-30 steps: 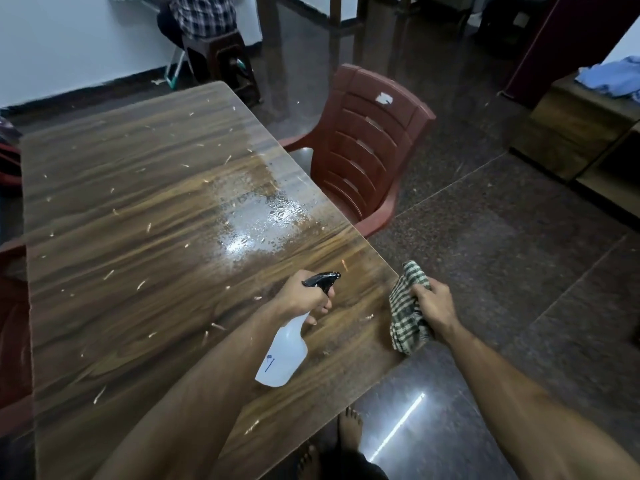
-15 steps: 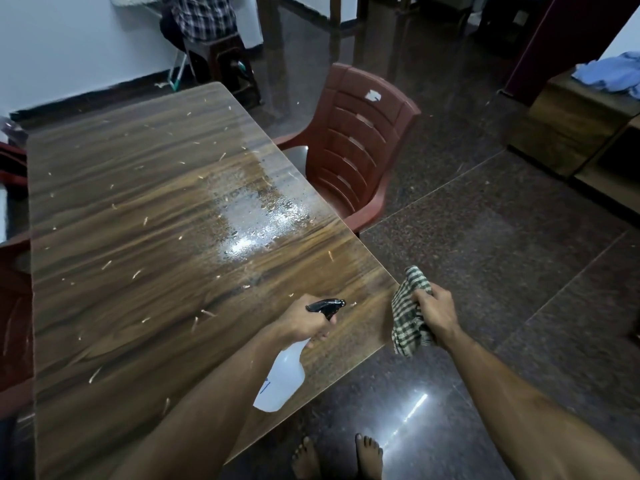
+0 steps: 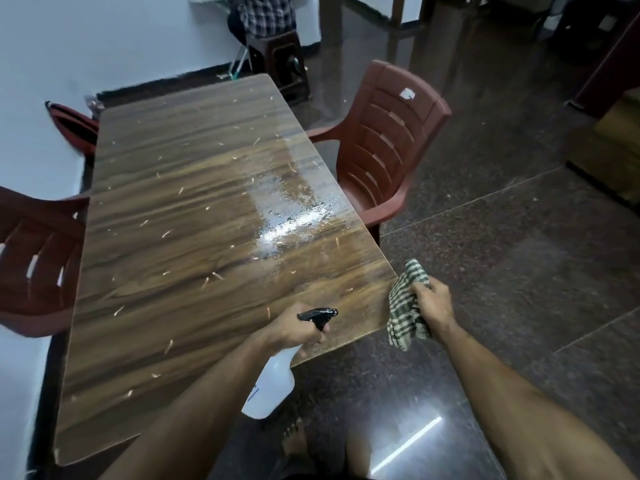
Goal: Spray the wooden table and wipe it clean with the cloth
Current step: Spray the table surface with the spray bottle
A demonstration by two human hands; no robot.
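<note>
A long wooden table (image 3: 166, 209) fills the left of the view, strewn with small pale scraps. A wet, shiny patch (image 3: 294, 216) lies near its right edge. My left hand (image 3: 294, 329) grips a white spray bottle (image 3: 273, 386) with a black trigger head, held over the table's near right corner, nozzle pointing right and up the table. My right hand (image 3: 434, 303) holds a bunched green-and-white checked cloth (image 3: 405, 306) just off the table's right edge, above the floor.
A red-brown plastic chair (image 3: 388, 147) stands against the table's right side, another chair (image 3: 34, 261) at the left. A person sits on a stool (image 3: 280, 60) beyond the far end. My bare feet (image 3: 294, 441) stand on dark polished floor.
My view has shifted back and to the right, so more of the table's left side shows. Both hands have drawn back toward the near right corner, still holding bottle and cloth.
</note>
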